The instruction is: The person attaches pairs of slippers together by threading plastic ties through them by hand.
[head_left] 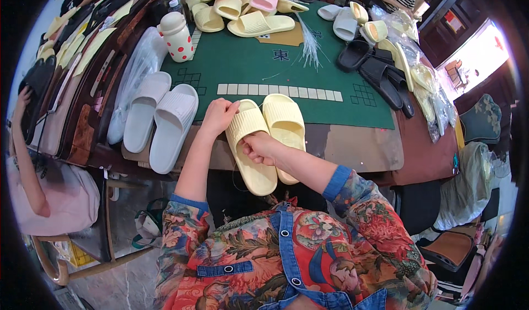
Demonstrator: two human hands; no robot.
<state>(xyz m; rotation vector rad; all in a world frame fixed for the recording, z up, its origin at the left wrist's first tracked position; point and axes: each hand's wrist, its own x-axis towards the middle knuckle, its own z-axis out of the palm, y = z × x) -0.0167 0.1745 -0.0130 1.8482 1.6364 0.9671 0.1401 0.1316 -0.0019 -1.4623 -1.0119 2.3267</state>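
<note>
While your right hand [260, 147] has its curled fingers in the mouth of the strap [246, 120] on one yellow slipper [260, 175], your left hand [219, 115] lies closed beside the same slipper's toe end; since the fingertips are hidden, you cannot tell whether either hand pinches anything. The slipper lies insole up, toe away from you, at the near side of the table [352, 145], its heel reaching past the edge. Its mate [289, 127] lies just to the right, pointing the same way. Beyond the pair, you see a row of white rectangles [281, 92] on the green mat [352, 114]. To your left are two pale grey slippers [176, 120], with a dotted bottle [177, 37] behind them. At the far side lies a pile of yellow and pink slippers [262, 25], near some white strands [310, 48]. To your right are black slippers [380, 81]; at far left, a co-worker's arm [34, 169] shows.
</note>
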